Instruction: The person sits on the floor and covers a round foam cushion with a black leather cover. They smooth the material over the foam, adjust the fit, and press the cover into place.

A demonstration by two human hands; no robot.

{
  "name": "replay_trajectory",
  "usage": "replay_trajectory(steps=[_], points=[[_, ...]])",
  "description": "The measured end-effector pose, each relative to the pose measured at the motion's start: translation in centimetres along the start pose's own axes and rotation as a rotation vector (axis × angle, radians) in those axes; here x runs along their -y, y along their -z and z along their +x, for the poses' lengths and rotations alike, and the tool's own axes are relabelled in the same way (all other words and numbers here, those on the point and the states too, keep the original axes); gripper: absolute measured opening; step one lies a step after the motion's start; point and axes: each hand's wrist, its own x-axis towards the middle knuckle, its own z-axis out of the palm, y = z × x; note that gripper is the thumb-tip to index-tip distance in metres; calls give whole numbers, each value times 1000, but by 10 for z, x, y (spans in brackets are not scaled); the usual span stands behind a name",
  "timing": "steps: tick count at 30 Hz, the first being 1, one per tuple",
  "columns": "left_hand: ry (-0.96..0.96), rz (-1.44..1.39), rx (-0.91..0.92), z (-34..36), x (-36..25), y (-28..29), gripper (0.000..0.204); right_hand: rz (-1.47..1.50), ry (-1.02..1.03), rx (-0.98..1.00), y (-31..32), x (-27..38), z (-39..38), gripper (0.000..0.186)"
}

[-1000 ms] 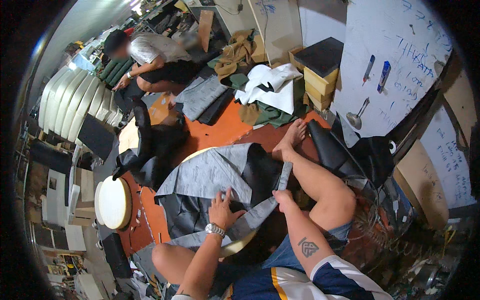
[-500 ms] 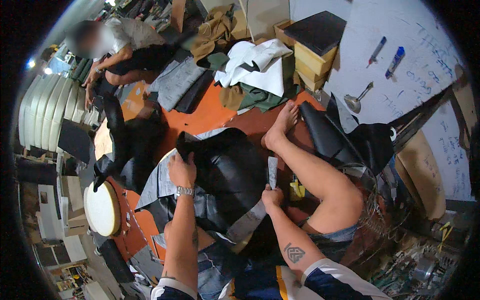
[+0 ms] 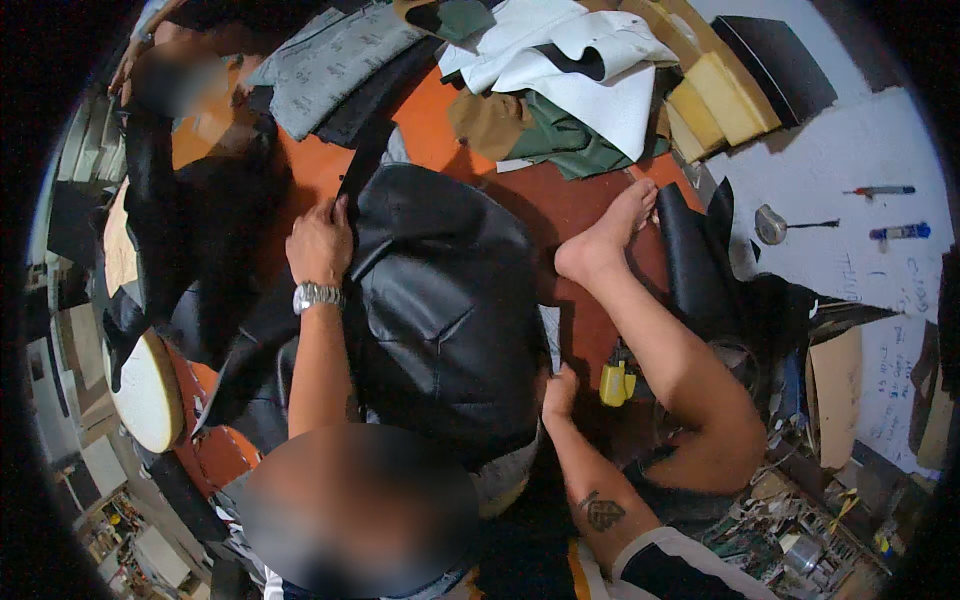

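A large black leather cover (image 3: 440,300) lies spread on the orange floor in front of me, shiny side up. My left hand (image 3: 320,243), with a metal watch on the wrist, grips the cover's far left edge next to a narrow black strip. At the cover's right edge, where a pale grey lining shows, my right hand (image 3: 558,392) pinches the material. My bare right leg is bent beside it, with the foot (image 3: 603,243) resting on the floor.
A small yellow tool (image 3: 615,384) lies by my right hand. Yellow foam blocks (image 3: 712,100), white and green fabric (image 3: 570,80) and grey fabric (image 3: 325,60) are piled beyond. Another person (image 3: 180,85) sits at the far left. A white disc (image 3: 148,392) lies left.
The cover has been turned from its grey underside to its black side. My left hand has moved from the middle out to the far left edge; my right hand stays on the right edge.
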Motion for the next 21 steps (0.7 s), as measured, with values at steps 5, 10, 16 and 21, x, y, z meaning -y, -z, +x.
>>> replay_trajectory(steps=[5, 10, 16, 21], points=[[-57, 44, -15, 43, 0, -22, 38, -9, 66, -14, -4, -19, 9, 18], [-256, -163, -479, 25, -11, 2, 27, -73, 94, -43, -15, -46, 18, 19], [-563, -99, -54, -88, -66, 51, 72, -27, 46, -60, -16, -23, 10, 21], [-387, 110, 186, -113, -103, 42, 80, -153, -44, -57, -13, 1, 5, 27]])
